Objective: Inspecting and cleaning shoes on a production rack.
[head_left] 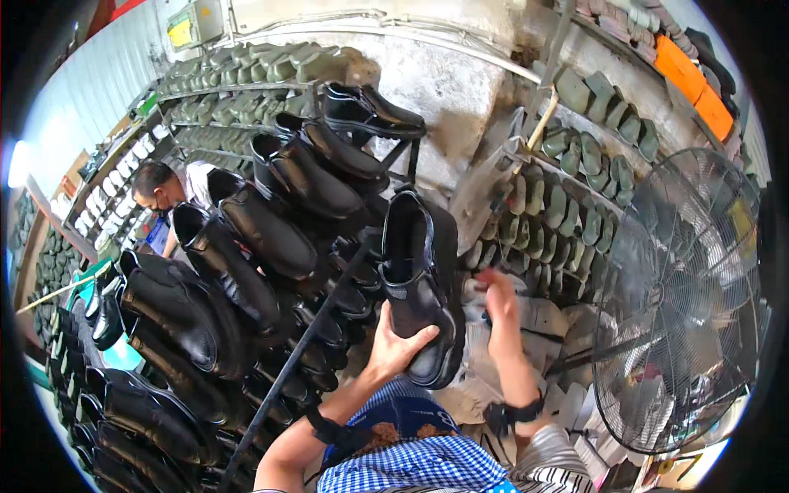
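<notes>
A black leather slip-on shoe hangs upright in front of me, opening at the top and toe pointing down toward me. My left hand grips it near the toe, thumb across the upper. Just right of the shoe, apart from it, is my raised right hand; motion smears its fingers, and I see nothing held in it. Close by on the left, a rack carries several similar black shoes, with a dark metal bar sloping along its near side.
On the right stands a large caged fan. Greenish shoe lasts line shelves behind it and more lasts fill shelves at the back. A masked person is beyond the rack on the left. Pale pieces are piled below my right hand.
</notes>
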Demonstrator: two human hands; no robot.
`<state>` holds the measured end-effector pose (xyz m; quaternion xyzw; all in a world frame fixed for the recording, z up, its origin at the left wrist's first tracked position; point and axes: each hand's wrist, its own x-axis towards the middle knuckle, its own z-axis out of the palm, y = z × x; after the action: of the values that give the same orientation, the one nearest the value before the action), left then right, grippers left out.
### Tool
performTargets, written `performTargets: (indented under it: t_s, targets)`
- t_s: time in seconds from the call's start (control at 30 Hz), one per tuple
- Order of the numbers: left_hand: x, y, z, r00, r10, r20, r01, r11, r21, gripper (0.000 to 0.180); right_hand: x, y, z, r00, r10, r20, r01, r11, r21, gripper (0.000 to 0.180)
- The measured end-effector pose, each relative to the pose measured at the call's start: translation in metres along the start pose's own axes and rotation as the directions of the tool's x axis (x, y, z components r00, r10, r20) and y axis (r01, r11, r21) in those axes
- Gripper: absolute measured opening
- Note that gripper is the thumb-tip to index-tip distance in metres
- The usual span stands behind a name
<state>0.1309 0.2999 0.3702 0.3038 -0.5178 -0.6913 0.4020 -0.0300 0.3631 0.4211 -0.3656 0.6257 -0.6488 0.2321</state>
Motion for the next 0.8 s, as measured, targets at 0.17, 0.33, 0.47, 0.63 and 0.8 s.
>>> performTargets:
  t_s: [0.17,0.33,0.47,0.63,0.8]
  targets:
    - [0.024,0.007,0.021,0.988,0.077,-0.131,-0.056,0.985,0.162,0.092,-0.037,0.02,0.019,0.978,0.145,0.151,-0.184,0.939,0.291,0.068]
    - [0.032,0.025,0.015,0.959,0.205,0.196,-0.278,0.818,0.504,0.078,0.035,0.019,0.015,1.0,-0.012,-0.025,0.022,0.895,0.446,0.06]
    - [0.008,-0.018,-0.04,0.96,-0.061,0.272,-0.031,0.945,0.325,0.056,0.135,0.019,0.011,0.978,-0.129,0.167,0.023,0.852,0.523,0.061]
    - [-0.049,-0.089,-0.108,0.935,-0.347,0.072,0.188,0.657,0.73,0.052,0.249,0.017,0.039,0.904,-0.215,0.369,0.079,0.933,0.352,0.06]
    - [-0.116,-0.145,-0.161,0.838,-0.485,-0.249,0.533,0.63,0.565,0.05,0.332,0.028,0.102,0.838,-0.258,0.481,0.144,0.955,0.26,0.051]
